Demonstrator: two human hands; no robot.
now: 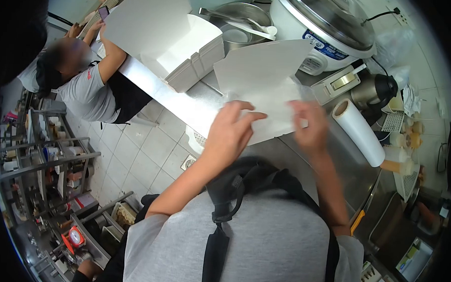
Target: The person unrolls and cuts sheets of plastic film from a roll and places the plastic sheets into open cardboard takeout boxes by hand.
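"Fingers first: how do they stand?"

"On the left hand [231,133] they are bent and parted, tips on or just over the near left part of the open white carton [265,65]. I can't tell whether they pinch anything. The right hand [311,125] is blurred, half-curled at the carton's right side; its hold is unclear too."

"And where's the carton?"

"By the front edge of the bench [189,109], right before the person, its raised flap towards the back edge. What looks like thin clear film [301,89] shows at its right side."

"So which step is this?"

"Arranging the carton's inside, I'd judge, perhaps smoothing a liner. That calls for light fingertips and an even pull, since thin film could crease or cling."

"What's around it?"

"A stack of cartons [201,65] farther left along the front edge, a white roll [359,133] to the right of the right hand, and a big cooker [328,32] towards the back edge."
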